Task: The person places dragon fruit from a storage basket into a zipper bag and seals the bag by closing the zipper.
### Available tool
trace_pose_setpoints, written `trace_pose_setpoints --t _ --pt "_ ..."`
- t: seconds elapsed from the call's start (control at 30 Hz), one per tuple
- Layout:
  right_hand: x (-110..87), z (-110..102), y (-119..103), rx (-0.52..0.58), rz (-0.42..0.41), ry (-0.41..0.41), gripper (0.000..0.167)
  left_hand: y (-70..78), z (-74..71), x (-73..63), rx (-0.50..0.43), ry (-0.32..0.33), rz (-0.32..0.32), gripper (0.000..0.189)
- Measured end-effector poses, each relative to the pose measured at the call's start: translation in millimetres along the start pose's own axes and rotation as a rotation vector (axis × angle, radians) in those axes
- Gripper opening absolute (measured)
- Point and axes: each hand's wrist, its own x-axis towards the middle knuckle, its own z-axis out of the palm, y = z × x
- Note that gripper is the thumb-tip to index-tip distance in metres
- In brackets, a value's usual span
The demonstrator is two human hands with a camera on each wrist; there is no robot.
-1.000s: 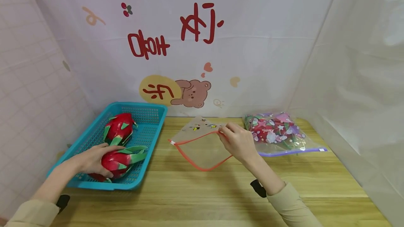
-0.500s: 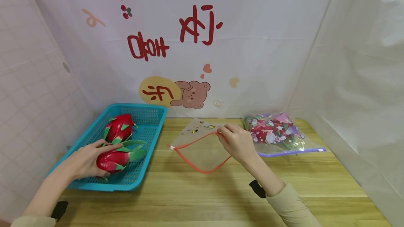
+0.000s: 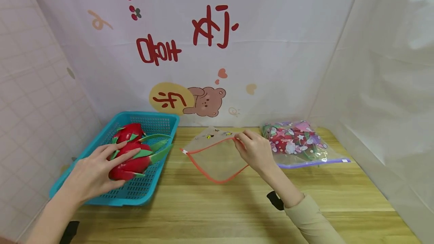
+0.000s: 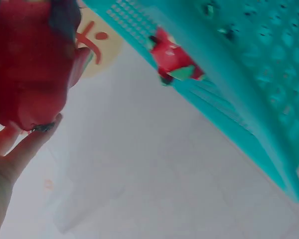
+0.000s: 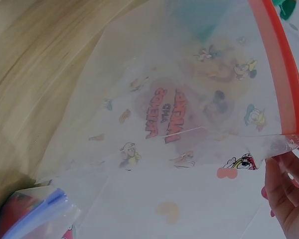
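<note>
Gripping a red dragon fruit [image 3: 130, 165], a person's left hand [image 3: 95, 170] is curling round it over a blue-green basket [image 3: 162, 124]. Just beyond that hand, a second dragon fruit [image 3: 130, 131] is lying in the basket. The right hand [image 3: 255, 151] is pinching the raised lip of a see-through bag [image 3: 211, 144], its red-edged mouth gaping between the two hands. Beyond the right hand, a purple-edged filled bag [image 3: 295, 140] is resting on the wooden table [image 3: 203, 214].
</note>
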Motion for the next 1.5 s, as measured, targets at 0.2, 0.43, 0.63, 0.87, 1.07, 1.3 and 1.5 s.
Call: trace_pose_setpoints --t 0.2,0.43,0.63,0.87,1.07,1.3,1.5 --pt "5.4 2 -1 -0.005 0.024 -0.012 0.004 19.5 3.5 16.6 -0.026 0.122 0.098 0.061" --pt "10.8 4 -3 -0.034 0.036 -0.01 0.005 43.4 9.5 32.6 -0.03 0.159 0.133 0.058" --pt "12.1 5 -6 -0.047 0.039 -0.004 0.006 61.3 19.8 47.4 -0.043 0.185 0.21 0.049" --pt "14.1 4 -9 -0.056 0.051 -0.019 0.005 83.3 33.9 59.2 0.051 0.181 0.257 0.086" --pt "14.8 3 -10 -0.06 0.054 -0.023 0.004 100.7 47.6 66.0 0.137 0.192 0.281 0.071" --pt "11.7 3 -14 -0.043 0.034 -0.028 0.006 113.9 60.4 72.6 0.139 0.228 0.241 0.072" --pt "10.7 2 -19 -0.031 0.023 -0.014 0.005 125.2 69.7 76.6 0.125 0.235 0.208 0.08"
